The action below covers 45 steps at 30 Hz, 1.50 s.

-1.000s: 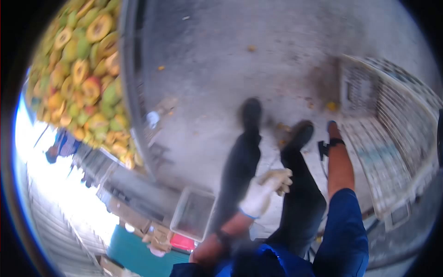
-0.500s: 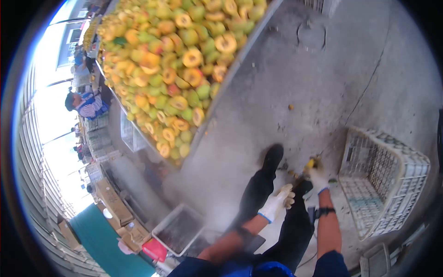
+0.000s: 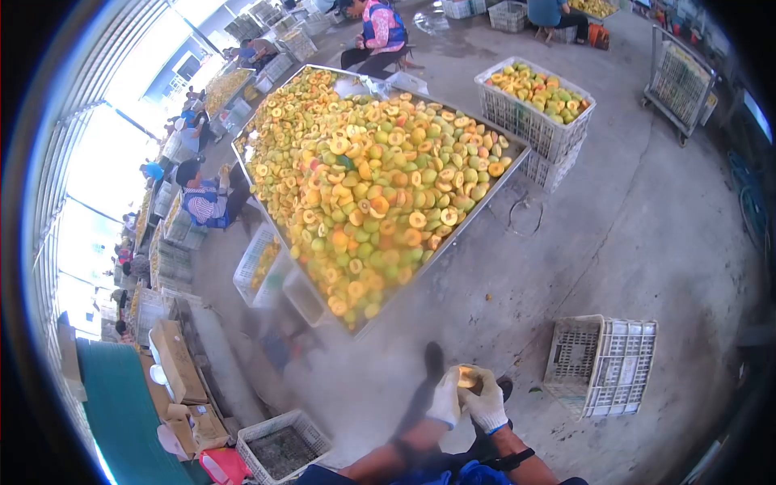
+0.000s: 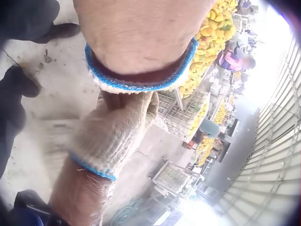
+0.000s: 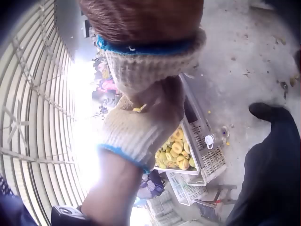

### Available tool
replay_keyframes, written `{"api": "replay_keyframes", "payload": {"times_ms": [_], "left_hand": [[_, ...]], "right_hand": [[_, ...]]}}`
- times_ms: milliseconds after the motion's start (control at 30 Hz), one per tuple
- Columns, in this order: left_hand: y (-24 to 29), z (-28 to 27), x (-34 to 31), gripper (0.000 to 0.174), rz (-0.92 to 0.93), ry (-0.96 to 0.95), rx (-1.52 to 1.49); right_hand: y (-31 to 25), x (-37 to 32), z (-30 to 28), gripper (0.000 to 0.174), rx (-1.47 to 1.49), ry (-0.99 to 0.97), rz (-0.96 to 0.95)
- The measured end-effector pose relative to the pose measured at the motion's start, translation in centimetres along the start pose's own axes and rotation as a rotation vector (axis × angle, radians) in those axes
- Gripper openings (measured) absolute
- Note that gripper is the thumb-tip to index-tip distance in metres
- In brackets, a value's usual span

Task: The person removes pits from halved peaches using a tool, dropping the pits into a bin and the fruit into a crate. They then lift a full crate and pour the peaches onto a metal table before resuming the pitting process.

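Observation:
Close together in front of the body, my left hand (image 3: 444, 399) and right hand (image 3: 486, 401) wear white knit gloves with blue cuffs. Between their fingertips they hold an orange-yellow peach piece (image 3: 466, 376). The right fingers curl round its near side, and the left fingers pinch it from the other. A yellow sliver of the peach shows in the right wrist view; the gloves hide it in the left wrist view. Ahead, a large metal-rimmed table (image 3: 444, 267) carries a heap of halved peaches (image 3: 372, 194).
A white plastic crate (image 3: 618, 368) lies tipped on the floor at right. Stacked crates (image 3: 533, 121), the top one full of fruit, stand beyond the table. A grey bin (image 3: 283, 444) and cardboard boxes (image 3: 178, 364) are at lower left. A seated person (image 3: 206, 198) works at the table's left side.
The right hand has risen from the floor beside the shoe, bringing the peach piece to the left hand. The head view has tilted up, showing the whole table and people beyond.

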<state>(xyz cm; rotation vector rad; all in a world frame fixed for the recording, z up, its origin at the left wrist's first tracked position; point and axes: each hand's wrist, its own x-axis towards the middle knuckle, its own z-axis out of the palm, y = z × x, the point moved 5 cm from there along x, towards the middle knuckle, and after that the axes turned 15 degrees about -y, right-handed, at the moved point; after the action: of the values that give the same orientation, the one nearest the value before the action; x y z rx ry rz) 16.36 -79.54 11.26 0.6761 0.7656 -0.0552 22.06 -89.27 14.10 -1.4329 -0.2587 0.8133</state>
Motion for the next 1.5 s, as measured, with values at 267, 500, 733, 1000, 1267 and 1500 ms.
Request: {"api": "replay_keyframes", "payload": {"times_ms": [267,500,733,1000,1267,1500], "left_hand": [[7.9,-1.8,-3.0,0.028,0.145,-0.043,0.306],[17.4,-19.3,-6.0,0.034,0.380,-0.060,0.072],[27.6,-36.6,-13.7,0.036,0.469,0.058,-0.369],[30.2,-39.3,-21.8,0.039,0.740,0.237,-0.412],[25.2,-40.7,-24.5,0.050,0.646,0.397,-0.712],[28.0,-40.9,-21.0,0.044,0.630,0.280,-0.555]], "right_hand": [[-6.4,-3.3,3.6,0.010,-0.117,0.128,0.085],[-0.3,-1.6,9.0,0.016,0.077,0.384,0.239],[0.8,2.7,18.6,0.018,-0.326,-0.009,0.262],[-10.9,5.2,29.5,0.036,-0.681,-0.784,0.218],[-14.4,3.5,31.0,0.040,-0.692,-1.052,0.200],[-14.1,1.0,30.3,0.047,-0.647,-0.914,0.161]]}}
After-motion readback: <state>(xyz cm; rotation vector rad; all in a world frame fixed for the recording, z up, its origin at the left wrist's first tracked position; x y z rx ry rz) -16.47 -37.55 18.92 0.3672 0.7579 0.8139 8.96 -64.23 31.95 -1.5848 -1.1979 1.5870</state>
